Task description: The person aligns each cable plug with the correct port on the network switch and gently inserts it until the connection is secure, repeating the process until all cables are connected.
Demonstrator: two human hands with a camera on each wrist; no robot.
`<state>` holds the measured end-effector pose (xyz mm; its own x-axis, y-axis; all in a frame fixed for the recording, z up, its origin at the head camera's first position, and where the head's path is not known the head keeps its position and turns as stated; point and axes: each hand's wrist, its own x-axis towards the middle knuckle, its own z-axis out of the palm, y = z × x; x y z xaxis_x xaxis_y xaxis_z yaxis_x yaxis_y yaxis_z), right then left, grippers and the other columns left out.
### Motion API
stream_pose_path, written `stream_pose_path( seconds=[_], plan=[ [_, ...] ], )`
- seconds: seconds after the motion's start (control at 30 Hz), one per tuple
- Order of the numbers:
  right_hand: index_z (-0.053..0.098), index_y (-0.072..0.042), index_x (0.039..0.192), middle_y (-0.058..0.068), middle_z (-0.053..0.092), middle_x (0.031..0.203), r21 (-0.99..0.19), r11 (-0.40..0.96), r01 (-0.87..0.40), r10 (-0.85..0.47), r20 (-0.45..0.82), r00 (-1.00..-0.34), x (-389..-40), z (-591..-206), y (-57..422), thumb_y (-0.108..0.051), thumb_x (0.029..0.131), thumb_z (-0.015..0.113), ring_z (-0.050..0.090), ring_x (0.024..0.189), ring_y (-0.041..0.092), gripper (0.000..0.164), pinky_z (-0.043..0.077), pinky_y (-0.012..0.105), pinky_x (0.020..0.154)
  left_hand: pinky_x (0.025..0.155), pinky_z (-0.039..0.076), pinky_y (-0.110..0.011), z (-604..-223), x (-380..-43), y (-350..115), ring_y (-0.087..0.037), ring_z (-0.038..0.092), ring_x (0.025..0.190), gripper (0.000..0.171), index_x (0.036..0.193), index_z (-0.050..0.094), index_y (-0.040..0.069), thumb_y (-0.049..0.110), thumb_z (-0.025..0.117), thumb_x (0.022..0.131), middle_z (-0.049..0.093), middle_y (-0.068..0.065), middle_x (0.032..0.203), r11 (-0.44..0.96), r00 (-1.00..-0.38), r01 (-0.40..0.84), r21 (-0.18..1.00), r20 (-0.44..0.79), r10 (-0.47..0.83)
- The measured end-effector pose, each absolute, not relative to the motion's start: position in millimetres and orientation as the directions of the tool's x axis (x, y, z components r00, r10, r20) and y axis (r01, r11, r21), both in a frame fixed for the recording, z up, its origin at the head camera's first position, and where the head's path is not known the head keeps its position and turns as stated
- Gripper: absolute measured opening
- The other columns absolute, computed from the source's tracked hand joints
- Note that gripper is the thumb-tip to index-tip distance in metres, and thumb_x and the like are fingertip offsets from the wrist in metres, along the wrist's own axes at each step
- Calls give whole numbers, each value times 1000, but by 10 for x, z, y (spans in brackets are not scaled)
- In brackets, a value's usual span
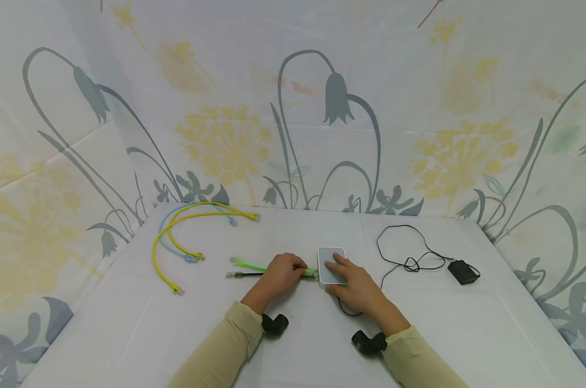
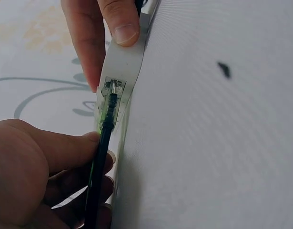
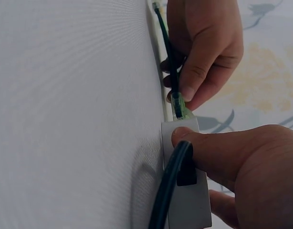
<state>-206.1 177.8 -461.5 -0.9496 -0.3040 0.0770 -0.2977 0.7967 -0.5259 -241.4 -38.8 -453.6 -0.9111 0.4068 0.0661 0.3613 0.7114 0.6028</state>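
Note:
A small white box with a grey top [image 1: 329, 258], like a small router, lies on the table. My right hand [image 1: 356, 288] holds it, fingers on the top and thumb on the near side. From the left, my left hand [image 1: 283, 274] pinches a green network cable [image 1: 251, 265] close to its plug, at the box's port side. Alongside runs a black network cable [image 2: 99, 167], its clear plug [image 2: 113, 90] at a port in the box's side; how deep each plug sits I cannot tell. In the right wrist view a black power lead [image 3: 169, 181] enters the box.
Yellow network cables [image 1: 164, 226] and a light blue cable [image 1: 169, 248] lie coiled at the back left. A black power adapter [image 1: 464, 272] with its looped thin cord [image 1: 411, 264] lies to the right. Flower-patterned cloth [image 1: 293, 134] hangs behind the white table [image 1: 302, 345].

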Motion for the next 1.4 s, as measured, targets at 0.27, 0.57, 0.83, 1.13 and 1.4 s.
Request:
stream_pose_path(
  seconds=[0.27, 0.57, 0.83, 1.13, 1.4],
  plan=[
    [53, -17, 141, 10, 35, 156, -527, 803, -276, -284, 69, -956, -2067, -4616, 1769, -30, 88, 70, 37, 139, 41, 57, 38, 56, 107, 83, 52, -35, -4510, -2420, -384, -22, 64, 100, 17, 102, 76, 10, 16, 62, 94, 72, -6, 104, 706, -919, 323, 631, 31, 393],
    [54, -17, 140, 10, 37, 155, -527, 808, -265, -268, 72, -961, -2057, -4609, 1774, -29, 87, 71, 38, 139, 40, 57, 39, 55, 107, 82, 53, -34, -4512, -2450, -381, -20, 66, 96, 16, 101, 76, 10, 16, 62, 94, 73, -4, 98, 692, -913, 332, 641, 32, 407],
    [55, -17, 139, 10, 38, 154, -528, 807, -265, -269, 70, -960, -2063, -4604, 1768, -28, 87, 71, 39, 138, 40, 56, 39, 54, 107, 84, 53, -35, -4525, -2475, -382, -20, 65, 99, 17, 102, 76, 11, 17, 62, 94, 73, -3, 100, 693, -913, 320, 646, 15, 407],
    [55, -16, 139, 10, 38, 154, -519, 810, -273, -277, 71, -958, -2065, -4589, 1761, -28, 87, 71, 39, 138, 41, 56, 39, 54, 107, 86, 53, -35, -4516, -2486, -385, -20, 65, 101, 16, 102, 76, 12, 18, 63, 94, 73, -2, 101, 689, -916, 293, 662, -11, 400],
    [55, -13, 139, 13, 38, 153, -514, 809, -284, -287, 75, -955, -2044, -4535, 1728, -27, 87, 71, 38, 138, 41, 56, 38, 55, 108, 86, 52, -34, -4536, -2497, -394, -20, 65, 100, 16, 100, 76, 13, 18, 63, 94, 73, -1, 99, 681, -917, 306, 666, 14, 398]
  ],
)
